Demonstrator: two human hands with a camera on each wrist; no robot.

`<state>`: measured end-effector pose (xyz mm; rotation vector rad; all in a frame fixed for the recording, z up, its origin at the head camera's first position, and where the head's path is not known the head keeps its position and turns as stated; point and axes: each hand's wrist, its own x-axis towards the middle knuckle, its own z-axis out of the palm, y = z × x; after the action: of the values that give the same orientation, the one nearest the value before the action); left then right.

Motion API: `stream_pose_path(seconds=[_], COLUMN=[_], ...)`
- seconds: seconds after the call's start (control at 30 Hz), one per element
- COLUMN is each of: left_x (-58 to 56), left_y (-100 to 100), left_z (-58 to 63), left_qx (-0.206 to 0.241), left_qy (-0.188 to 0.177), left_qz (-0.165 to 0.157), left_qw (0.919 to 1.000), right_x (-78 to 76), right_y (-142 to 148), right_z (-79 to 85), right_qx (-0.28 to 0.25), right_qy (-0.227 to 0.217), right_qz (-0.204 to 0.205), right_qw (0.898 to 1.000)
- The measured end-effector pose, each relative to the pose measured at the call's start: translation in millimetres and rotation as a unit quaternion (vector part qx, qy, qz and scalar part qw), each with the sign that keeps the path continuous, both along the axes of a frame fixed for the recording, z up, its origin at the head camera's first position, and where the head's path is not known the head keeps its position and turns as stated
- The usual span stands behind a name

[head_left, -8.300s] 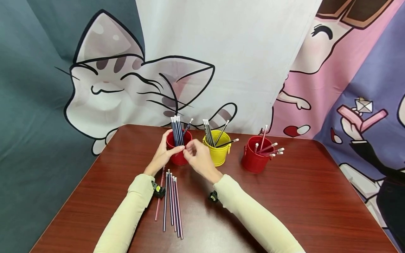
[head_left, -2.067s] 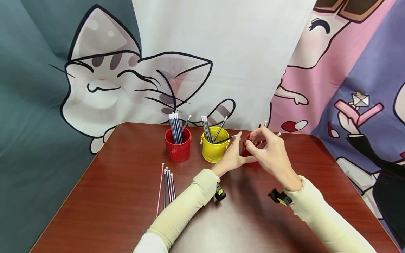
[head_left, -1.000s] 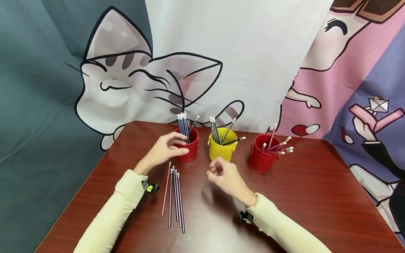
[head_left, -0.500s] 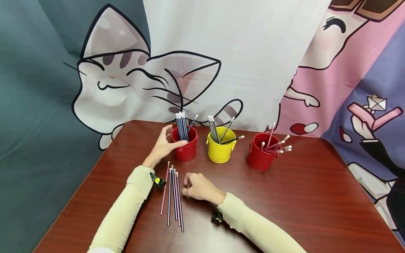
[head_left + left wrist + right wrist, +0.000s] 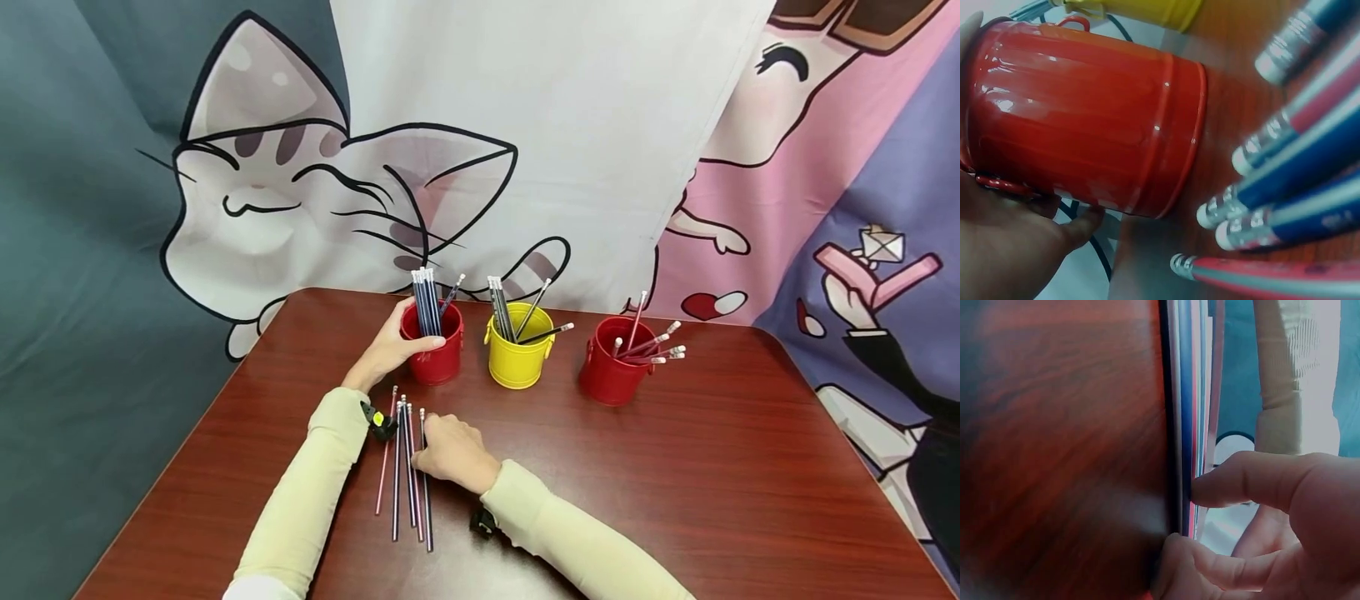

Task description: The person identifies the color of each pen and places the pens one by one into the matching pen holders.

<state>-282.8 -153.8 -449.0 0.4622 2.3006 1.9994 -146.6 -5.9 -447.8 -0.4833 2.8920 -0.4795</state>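
Observation:
My left hand (image 5: 390, 346) holds the left red bucket (image 5: 437, 367) by its side, thumb across the front near the rim and fingers round the left. A bunch of blue pencils (image 5: 424, 304) stands in that bucket, with one more leaning right. On the table in front, my right hand (image 5: 453, 454) pinches a dark blue pencil (image 5: 429, 521) between thumb and index finger, at the right end of a loose row. Beside it lie several blue and purple pencils (image 5: 396, 500) and a pink pencil (image 5: 381, 492), their eraser ends pointing at the bucket.
A yellow bucket (image 5: 517, 367) with dark pencils stands right of the held one. Farther right is another red bucket (image 5: 611, 379) with several reddish pencils leaning outward. A printed cloth (image 5: 585, 108) hangs behind the brown table (image 5: 720, 467).
After being at the right red bucket, both hands have moved left. The left hand has taken hold of the left red bucket; the right has come down onto the pencil row and pinches one.

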Motion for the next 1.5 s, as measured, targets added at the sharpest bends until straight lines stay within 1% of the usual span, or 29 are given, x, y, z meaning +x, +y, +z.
stream_pose_path(seconds=[0.1,0.17,0.33,0.4,0.43,0.57,0.7,0.73,0.83,0.93,1.0,1.1,1.13,1.17,1.2,1.3,1.37,1.4,1.43,1.5], left_x=[-0.7,0.9,14.9,20.1,20.6,21.3,14.7,12.3,6.1,5.1,5.7,6.0,5.5,5.0,6.8,7.4,7.5,7.7,5.5,5.5], left_y=[0.0,0.3,2.6,3.4,3.6,2.9,1.5,1.5,1.4,1.3,0.9,2.2,2.7,3.2,4.1,4.2,3.8,3.1,1.9,0.9], left_z=[0.3,2.6,15.7,19.2,18.8,15.8,6.2,3.3,-4.8,-7.6,-7.5,-7.2,-6.9,-6.8,-3.4,-5.6,-7.5,-8.2,-12.2,-11.3], left_qx=[0.008,0.011,0.003,0.001,0.004,0.017,0.026,0.025,0.026,0.017,0.015,0.016,0.02,0.022,0.023,0.022,0.02,0.019,0.019,0.019], left_qy=[0.003,0.001,-0.006,-0.004,-0.004,-0.001,-0.002,-0.002,-0.004,-0.001,0.001,0.0,0.002,0.003,0.0,-0.001,0.001,0.001,0.005,0.007], left_qz=[-0.007,-0.012,-0.015,-0.011,-0.008,0.001,0.001,0.0,0.001,0.01,0.015,0.014,0.012,0.012,0.01,0.009,0.008,0.007,0.008,0.005], left_qw=[0.9999,0.9999,0.9999,0.9999,1.0,0.9999,0.9997,0.9997,0.9997,0.9998,0.9998,0.9998,0.9997,0.9997,0.9997,0.9997,0.9998,0.9998,0.9998,0.9998], right_x=[1.0,1.7,4.0,4.6,4.6,1.5,-3.8,-5.1,-8.2,-9.7,-10.7,-13.5,-15.4,-17.9,-20.9,-31.5,-40.1,-44.7,-49.3,-58.8], right_y=[1.3,2.6,5.7,6.9,7.7,11.8,18.4,20.4,28.0,37.3,43.2,50.1,51.4,52.2,52.3,49.9,47.0,45.2,43.4,40.3], right_z=[0.0,0.9,4.1,4.6,4.4,3.9,10.5,14.4,30.6,49.3,61.6,76.5,81.3,85.2,88.4,93.4,95.8,97.0,98.5,102.8], right_qx=[0.027,0.041,0.041,0.032,0.026,-0.013,-0.061,-0.074,-0.121,-0.174,-0.205,-0.256,-0.274,-0.298,-0.323,-0.395,-0.43,-0.44,-0.449,-0.462], right_qy=[0.032,0.039,0.019,0.014,0.014,0.004,-0.029,-0.038,-0.047,-0.036,-0.019,0.027,0.047,0.066,0.084,0.142,0.175,0.191,0.205,0.223], right_qz=[-0.008,-0.011,-0.013,-0.008,-0.005,0.0,-0.012,-0.019,-0.034,-0.039,-0.038,-0.032,-0.026,-0.017,-0.005,0.039,0.058,0.062,0.064,0.063], right_qw=[0.999,0.998,0.999,0.999,1.0,1.0,0.998,0.996,0.991,0.983,0.978,0.966,0.96,0.952,0.942,0.907,0.884,0.875,0.868,0.856])
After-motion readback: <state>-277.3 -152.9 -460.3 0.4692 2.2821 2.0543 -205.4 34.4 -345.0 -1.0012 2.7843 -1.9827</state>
